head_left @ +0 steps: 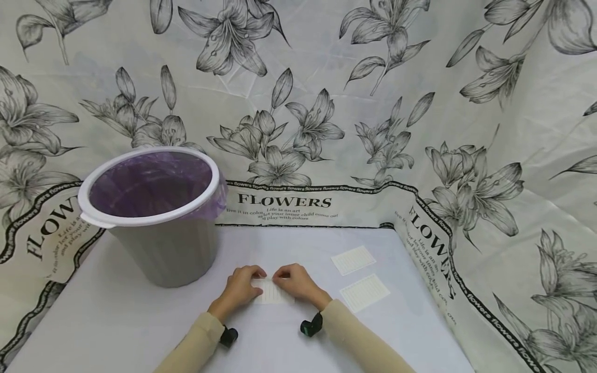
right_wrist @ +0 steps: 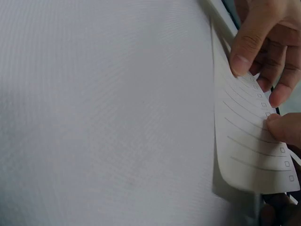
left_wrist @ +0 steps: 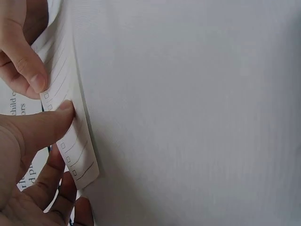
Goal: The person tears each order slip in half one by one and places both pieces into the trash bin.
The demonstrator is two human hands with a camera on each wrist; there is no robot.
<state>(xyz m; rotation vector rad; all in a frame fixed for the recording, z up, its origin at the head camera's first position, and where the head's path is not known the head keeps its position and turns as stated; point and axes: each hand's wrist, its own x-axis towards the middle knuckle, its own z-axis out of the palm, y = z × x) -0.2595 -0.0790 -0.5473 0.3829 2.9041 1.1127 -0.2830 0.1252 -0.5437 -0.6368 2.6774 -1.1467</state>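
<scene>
A small white lined sheet of paper (head_left: 272, 296) with a row of tiny checkboxes along one edge is in front of me, near the middle of the table. My left hand (head_left: 239, 287) pinches it near one end, thumb on the printed face and fingers behind. At the checkbox edge, my right hand (head_left: 298, 282) also pinches the paper (right_wrist: 247, 146). In the wrist views, the paper (left_wrist: 84, 155) bends slightly, its lower corner casting a shadow on the white tablecloth. Part of it is hidden by my hands.
Two similar lined sheets lie to the right, a farther one (head_left: 353, 260) and a nearer one (head_left: 365, 292). A grey trash bin (head_left: 163, 254) with a white rim and purple liner (head_left: 149, 181) stands at the left. Flower-printed fabric (head_left: 298, 140) surrounds the table (head_left: 116, 316).
</scene>
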